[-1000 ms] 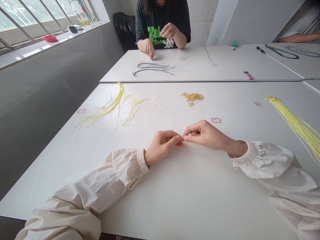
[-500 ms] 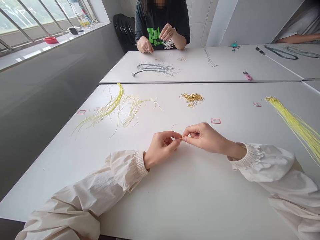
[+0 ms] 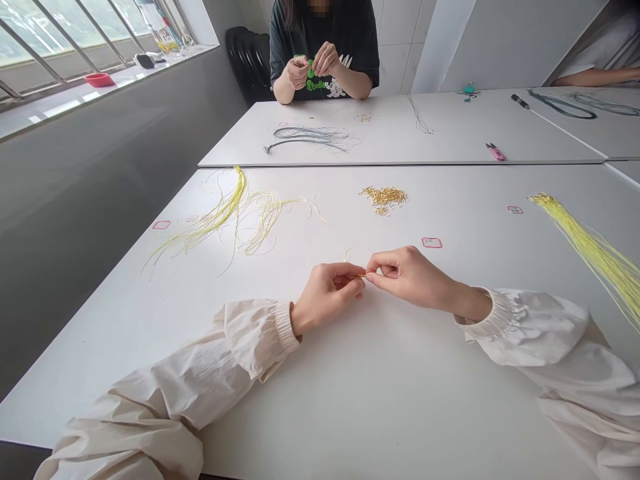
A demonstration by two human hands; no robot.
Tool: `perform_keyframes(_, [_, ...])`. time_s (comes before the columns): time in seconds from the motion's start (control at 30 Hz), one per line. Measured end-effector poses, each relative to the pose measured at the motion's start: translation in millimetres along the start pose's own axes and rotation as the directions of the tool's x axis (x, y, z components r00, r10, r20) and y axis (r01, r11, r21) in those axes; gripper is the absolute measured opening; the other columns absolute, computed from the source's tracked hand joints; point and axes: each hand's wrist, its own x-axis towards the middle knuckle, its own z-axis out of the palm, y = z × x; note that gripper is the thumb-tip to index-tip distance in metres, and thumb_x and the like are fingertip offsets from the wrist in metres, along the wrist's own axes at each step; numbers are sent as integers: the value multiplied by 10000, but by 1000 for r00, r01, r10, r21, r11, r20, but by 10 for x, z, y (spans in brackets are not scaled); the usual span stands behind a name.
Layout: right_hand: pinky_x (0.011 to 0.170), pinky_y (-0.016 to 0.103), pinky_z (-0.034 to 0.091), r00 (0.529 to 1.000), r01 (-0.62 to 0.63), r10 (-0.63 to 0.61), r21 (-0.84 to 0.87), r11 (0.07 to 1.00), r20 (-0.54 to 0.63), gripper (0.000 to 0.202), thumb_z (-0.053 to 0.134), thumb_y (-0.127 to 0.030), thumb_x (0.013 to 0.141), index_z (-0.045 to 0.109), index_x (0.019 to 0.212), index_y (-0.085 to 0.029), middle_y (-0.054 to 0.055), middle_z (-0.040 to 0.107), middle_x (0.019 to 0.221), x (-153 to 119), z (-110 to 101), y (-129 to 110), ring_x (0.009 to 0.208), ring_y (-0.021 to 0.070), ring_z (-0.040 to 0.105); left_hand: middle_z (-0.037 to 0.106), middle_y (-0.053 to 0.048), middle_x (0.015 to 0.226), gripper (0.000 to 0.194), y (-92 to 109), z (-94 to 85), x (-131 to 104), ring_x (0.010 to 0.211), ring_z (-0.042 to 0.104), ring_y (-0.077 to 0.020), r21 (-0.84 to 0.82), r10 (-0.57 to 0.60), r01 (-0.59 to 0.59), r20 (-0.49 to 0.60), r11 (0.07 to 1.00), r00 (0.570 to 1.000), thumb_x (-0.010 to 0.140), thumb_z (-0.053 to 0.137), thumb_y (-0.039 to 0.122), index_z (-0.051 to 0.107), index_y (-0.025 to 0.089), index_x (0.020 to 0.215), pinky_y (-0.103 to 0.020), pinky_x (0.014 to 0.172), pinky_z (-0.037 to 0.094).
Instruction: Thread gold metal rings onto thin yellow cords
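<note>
My left hand [image 3: 327, 293] and my right hand [image 3: 413, 277] meet fingertip to fingertip over the white table [image 3: 380, 400]. Between the pinched fingers of my left hand is a thin yellow cord [image 3: 349, 255], whose loose end curves out behind the fingers. A tiny gold piece seems to lie where the fingertips meet, mostly hidden. My right thumb and forefinger are pinched at that same spot. Beyond my hands lies a pile of small gold pieces [image 3: 385, 197]. Loose yellow cords [image 3: 233, 207] spread at the left, and a yellow bundle [image 3: 590, 247] lies at the right.
Across the table a person [image 3: 325, 60] in a black shirt works with both hands raised. Grey cords [image 3: 313, 137], pink snips [image 3: 495, 151] and a black pen [image 3: 520, 101] lie on the far table. Another person's arm [image 3: 595, 77] shows at the far right.
My hands have hardly moved; the fingertips have shifted slightly and the cord end behind them has changed its curve. The person opposite has brought one hand up from the table to the other.
</note>
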Motion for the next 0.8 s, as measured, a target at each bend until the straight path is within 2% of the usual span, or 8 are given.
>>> perform_keyframes(0.23, [504,240,226,1000,20,-20,-13,1000,-10,158,558,-173,840,634,702,-165,-69,239,528,-17,-1,-8,497,64,234,634,-23,659,172,8,-14,10,606,571,-125,54,-1,2,-12,999,1000,833,579,201,719,114,882,-236,582,454])
perform_keyframes(0.37, [503,241,225,999,30,-30,-19,999,-17,160,557,-169,842,635,702,-164,-69,238,529,-15,8,-2,497,64,230,633,-27,657,224,11,-24,10,586,557,-113,76,34,-33,-15,997,999,870,605,302,723,113,850,-218,544,424])
perform_keyframes(0.63, [511,245,235,999,30,-30,32,999,-23,174,583,-254,868,693,754,-182,-66,238,538,-6,-12,30,510,75,230,654,-44,676,308,-41,-50,25,591,579,-122,65,61,-59,-40,996,997,890,611,403,729,123,843,-224,563,469])
perform_keyframes(0.8, [519,244,263,1000,9,-7,93,996,-27,180,612,-343,872,688,915,-186,-73,265,561,7,-19,58,503,77,261,652,-42,684,299,-40,-61,31,578,571,-114,9,47,-46,-60,999,997,879,631,402,729,120,852,-224,567,482])
